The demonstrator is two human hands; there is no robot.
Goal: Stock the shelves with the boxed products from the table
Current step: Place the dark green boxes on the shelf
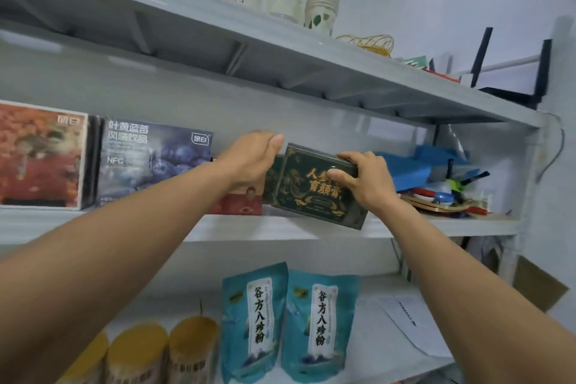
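Two bare forearms rise from the bottom edge towards the middle shelf [280, 229] of a pale grey rack. The right hand [366, 179] grips a dark green box with gold lettering [311, 196] at its upper right corner, fingers curled over the top edge and thumb pressed on the front face. This box is tilted, with its lower edge at the shelf's front lip and its lower right corner hanging out in front of it. The left hand [251, 162] is at the box's upper left, back towards the camera and thumb stretched along the top. Its fingers are hidden, so I cannot tell whether it grips anything.

A sliver of a second dark green box [271, 178] shows just behind the first, and a low red box [240, 204] stands below the left wrist. Further left on the same shelf stand a blueberry drink box [149, 159] and an orange-red box [40, 156], both upright and closed. At the shelf's right end lie blue sheets [405, 170] and a jumble of small tools.

On the lower shelf [374, 305] two sealed teal pouches [254, 321] stand side by side, with yellow-topped cylinders [137, 349] to their left and loose papers [411, 321] to their right. The top shelf [218, 37] carries a stack of paper cups [321, 6] and a coil of yellow wire [371, 44].
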